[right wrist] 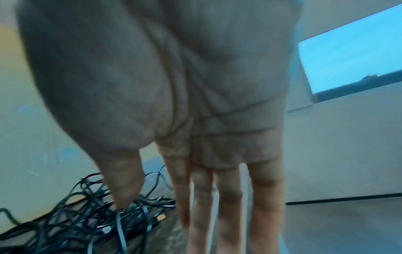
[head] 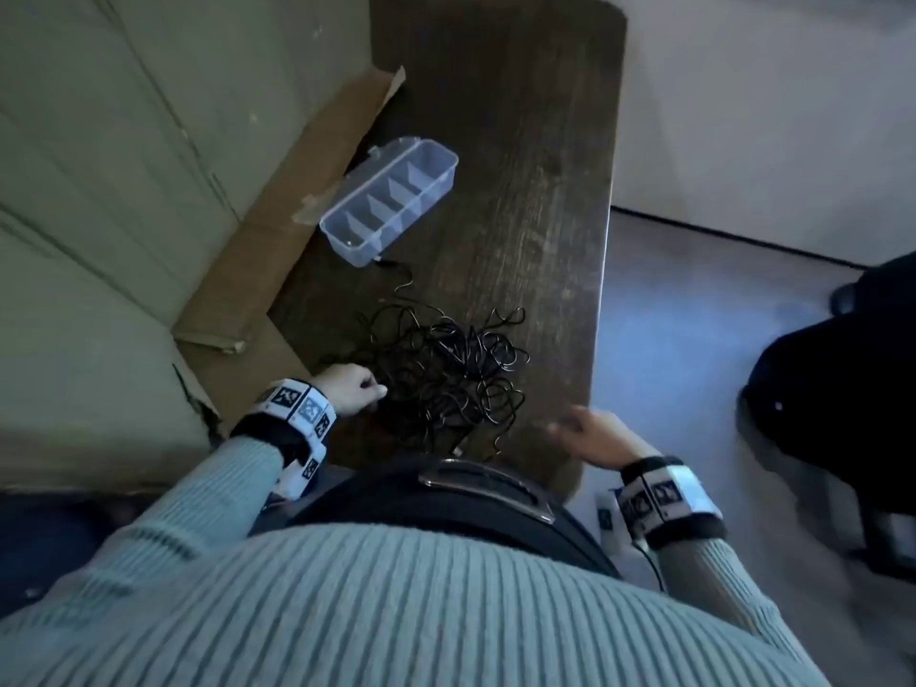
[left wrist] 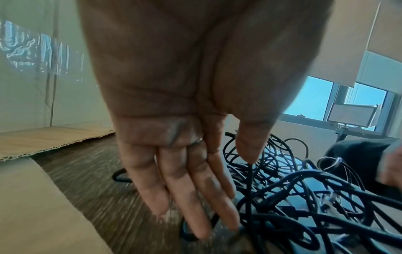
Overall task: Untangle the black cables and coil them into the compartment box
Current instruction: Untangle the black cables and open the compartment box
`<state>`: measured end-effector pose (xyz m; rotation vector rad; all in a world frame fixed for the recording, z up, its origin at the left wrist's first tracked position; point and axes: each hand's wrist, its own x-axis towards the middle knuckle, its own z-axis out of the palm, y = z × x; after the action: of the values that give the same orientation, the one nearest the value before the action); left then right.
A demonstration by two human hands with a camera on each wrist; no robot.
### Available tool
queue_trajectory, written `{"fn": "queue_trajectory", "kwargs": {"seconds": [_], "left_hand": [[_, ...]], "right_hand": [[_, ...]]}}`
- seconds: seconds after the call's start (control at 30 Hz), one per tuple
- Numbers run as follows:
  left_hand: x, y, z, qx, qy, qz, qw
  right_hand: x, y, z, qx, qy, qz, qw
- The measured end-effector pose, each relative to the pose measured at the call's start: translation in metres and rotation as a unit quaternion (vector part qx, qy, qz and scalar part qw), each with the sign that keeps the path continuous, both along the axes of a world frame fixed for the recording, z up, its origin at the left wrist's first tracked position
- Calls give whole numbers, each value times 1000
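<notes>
Tangle of thin black cables (head: 441, 384) lay in one heap on the near half of the dark wooden table (head: 520, 166), well short of the clear plastic compartment box (head: 389, 200). Box sat lid-off farther back, beside the flattened brown cardboard (head: 277, 230); all its compartments looked bare. One stray cable end (head: 396, 275) trailed from the heap to just beside the box's near corner.

Left hand (head: 349, 389) was at the left edge of the heap. In the left wrist view its fingers (left wrist: 180, 197) were straight and pointed down at the table, thumb tip touching one upright strand; whether that strand was actually pinched I could not tell. Right hand (head: 590, 433) hovered at the table's near right edge, just beside the heap, fingers (right wrist: 230, 206) extended and slightly spread, holding nothing.

Judgement: task barely begun, step in hand was picking a first cable out. To do it well:
- start from a free end, probably the stray one by the box or a connector visible in the pile
- hold the heap down with one hand, draw with the other
- feed the end back through loops, not yank; pulling would likely tighten knots
- coil each freed cable small enough for one compartment.
</notes>
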<state>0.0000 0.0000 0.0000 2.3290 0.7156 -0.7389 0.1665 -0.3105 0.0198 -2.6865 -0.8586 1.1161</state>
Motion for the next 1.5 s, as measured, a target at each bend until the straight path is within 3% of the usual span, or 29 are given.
{"fn": "queue_trajectory", "kwargs": {"seconds": [0.13,0.27,0.4,0.6,0.7,0.77,0.87,1.03,1.07,1.13,1.23,1.3,1.5], "left_hand": [[1,2,6,-13,1,6,1000],[3,1,16,-24,-32,20,999],[20,-7,36,-15,-147,62,987],[64,-36,63,-40,-318,26,947],[89,-48,64,-89,-403,30,910],[105,-51,62,-65,-448,25,891],[122,-47,56,16,-496,0,868],[136,-29,49,17,-538,2,843],[138,-26,52,14,-543,-5,839],[141,-21,58,16,-554,-26,832],[146,-12,64,13,-533,1,846],[145,-6,63,54,-498,4,865],[128,8,55,187,-400,-22,897]], "right_hand": [[13,68,-3,94,16,-88,992],[25,109,-14,43,-8,13,999],[36,122,-5,123,-13,-12,992],[40,130,65,345,13,-22,938],[40,131,91,392,46,10,919],[40,131,104,428,65,20,901],[47,128,120,497,86,-32,863],[79,120,129,519,21,-184,835],[85,118,129,521,39,-216,825],[89,117,132,556,167,-277,766],[93,115,146,631,353,-328,607],[98,115,155,652,372,-369,549],[105,105,190,757,321,-364,437]]}}
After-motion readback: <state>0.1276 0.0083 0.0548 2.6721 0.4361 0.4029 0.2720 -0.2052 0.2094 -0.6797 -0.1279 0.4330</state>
